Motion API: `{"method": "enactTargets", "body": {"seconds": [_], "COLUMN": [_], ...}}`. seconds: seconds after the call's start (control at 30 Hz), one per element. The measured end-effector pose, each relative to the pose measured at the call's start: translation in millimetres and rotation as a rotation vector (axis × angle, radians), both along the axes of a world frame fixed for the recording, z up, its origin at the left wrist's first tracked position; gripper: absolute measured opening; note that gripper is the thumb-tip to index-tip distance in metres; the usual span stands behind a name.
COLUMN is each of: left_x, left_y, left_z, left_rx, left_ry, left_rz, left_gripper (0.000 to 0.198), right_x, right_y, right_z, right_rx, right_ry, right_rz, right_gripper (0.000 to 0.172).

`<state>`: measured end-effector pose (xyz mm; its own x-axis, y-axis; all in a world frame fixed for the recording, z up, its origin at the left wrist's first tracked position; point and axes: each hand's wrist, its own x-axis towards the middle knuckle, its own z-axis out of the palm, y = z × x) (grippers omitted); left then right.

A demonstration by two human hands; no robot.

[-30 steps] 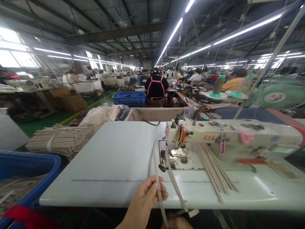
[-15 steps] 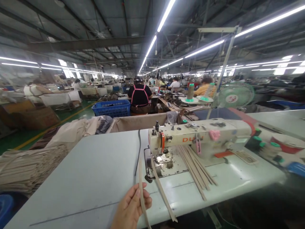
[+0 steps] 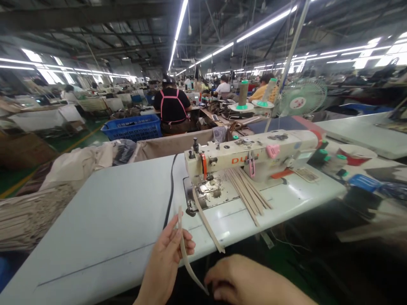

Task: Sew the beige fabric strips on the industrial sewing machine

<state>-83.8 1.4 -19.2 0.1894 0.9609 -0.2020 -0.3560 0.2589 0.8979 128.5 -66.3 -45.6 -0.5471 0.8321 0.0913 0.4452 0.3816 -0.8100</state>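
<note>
My left hand (image 3: 170, 245) is closed on a narrow beige fabric strip (image 3: 185, 254), pinched between thumb and fingers above the table's front edge. The strip's upper end stands just above the fingertips, and its lower part curves down to the right. Close to that lower end is my right hand (image 3: 235, 277), fingers curled and blurred; whether it grips the strip cannot be made out. A second beige strip (image 3: 208, 226) runs from under the presser foot of the sewing machine (image 3: 251, 156) to the table edge. Several more strips (image 3: 246, 192) lie in a bundle under the machine arm.
A black cord (image 3: 172, 186) lies on the pale sewing table (image 3: 108, 216), left of the needle plate. Stacked beige fabric (image 3: 34, 216) sits at the left. Beyond the table are a blue crate (image 3: 132, 127), a person in a black top (image 3: 173, 106), thread cones (image 3: 243, 95) and a fan (image 3: 300, 101).
My right hand has come into view from below, near the held strip's lower end. My left hand, still gripping the strip, has shifted slightly left and up in view. The camera has turned and tilted down.
</note>
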Motion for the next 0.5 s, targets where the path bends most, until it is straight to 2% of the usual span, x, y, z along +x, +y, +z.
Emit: {"method": "enactTargets", "body": {"seconds": [0.03, 0.07, 0.1, 0.13, 0.2, 0.27, 0.33, 0.4, 0.5], "left_x": [-0.2, -0.4, -0.7, -0.9, -1.2, -1.7, -2.3, -3.1, -3.7], "left_y": [-1.9, -3.6, -4.9, -5.9, -7.2, -8.1, -9.1, -10.4, -12.6], "left_z": [-0.6, -0.6, -0.2, 0.6, 2.6, 3.7, 3.1, 1.3, -1.1], "left_rx": [-0.015, -0.032, -0.049, -0.059, -0.060, -0.053, -0.057, -0.067, -0.085], "left_ry": [-0.001, -0.001, 0.001, 0.003, 0.009, 0.008, -0.001, -0.008, -0.016], "left_rz": [-0.017, -0.029, -0.038, -0.047, -0.065, -0.084, -0.096, -0.110, -0.116], "left_gripper": [0.072, 0.075, 0.078, 0.081, 0.084, 0.083, 0.080, 0.076, 0.070], "right_x": [10.7, 23.6, 38.3, 54.1, 86.0, 112.9, 130.3, 137.1, 133.9], "right_y": [3.3, 8.7, 15.8, 24.4, 44.3, 64.8, 82.9, 97.0, 111.5], "right_z": [11.4, 22.3, 31.8, 39.1, 46.9, 48.7, 49.5, 52.2, 57.3], "right_rx": [-0.012, 0.014, 0.114, 0.234, 0.429, 0.563, 0.549, 0.456, 0.379], "right_ry": [0.047, 0.093, 0.121, 0.138, 0.111, 0.087, 0.125, 0.186, 0.261], "right_rz": [-0.039, -0.177, -0.366, -0.581, -0.952, -1.170, -1.222, -1.162, -1.044], "right_gripper": [0.015, 0.028, 0.034, 0.031, 0.035, 0.049, 0.061, 0.065, 0.061]}}
